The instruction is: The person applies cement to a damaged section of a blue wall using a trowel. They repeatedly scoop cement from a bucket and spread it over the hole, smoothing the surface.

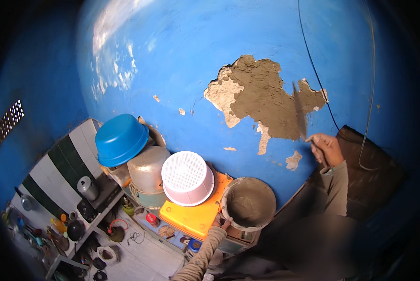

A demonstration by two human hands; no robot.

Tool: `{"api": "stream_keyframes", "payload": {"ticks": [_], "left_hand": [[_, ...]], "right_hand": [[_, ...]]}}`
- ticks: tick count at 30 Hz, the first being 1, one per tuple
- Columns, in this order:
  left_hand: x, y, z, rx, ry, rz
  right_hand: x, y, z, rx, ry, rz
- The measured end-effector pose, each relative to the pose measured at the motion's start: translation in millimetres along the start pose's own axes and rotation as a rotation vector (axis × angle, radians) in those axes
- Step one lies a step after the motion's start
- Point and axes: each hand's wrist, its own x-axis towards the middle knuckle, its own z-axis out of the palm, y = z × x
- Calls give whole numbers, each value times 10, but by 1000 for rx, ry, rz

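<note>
My right hand (327, 149) is closed round the handle of a trowel (299, 112). Its thin blade points up, seen nearly edge-on, over the right part of a wet grey-brown mortar patch (259, 91) on the blue wall (182, 56). Pale bare masonry (223, 96) shows along the patch's left side. Lower down, my left hand (222, 221) grips the left rim of a round bucket (225, 202), fingers over its edge. Grey mortar (250, 201) lies inside the bucket. Whether the blade touches the wall I cannot tell.
Left of the bucket, a white perforated basket (185, 175) stands upside down on a yellow panel (191, 218). Beyond are a metal pot (148, 169) and a blue basin (121, 138). A dark cable (313, 63) hangs near the patch. Kitchenware crowds the lower left.
</note>
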Motion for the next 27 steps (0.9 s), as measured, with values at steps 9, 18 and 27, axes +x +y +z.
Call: {"api": "stream_keyframes", "payload": {"ticks": [9,18,27], "left_hand": [[-29,82,79,-66,36,-13],[36,-86,95,-105,46,58],[-82,287,27,-105,49,31]], "right_hand": [[550,-392,495,-1167,482,-358],[1114,-1,814,-721,354,-303],[993,-29,1428,-95,294,-69]]}}
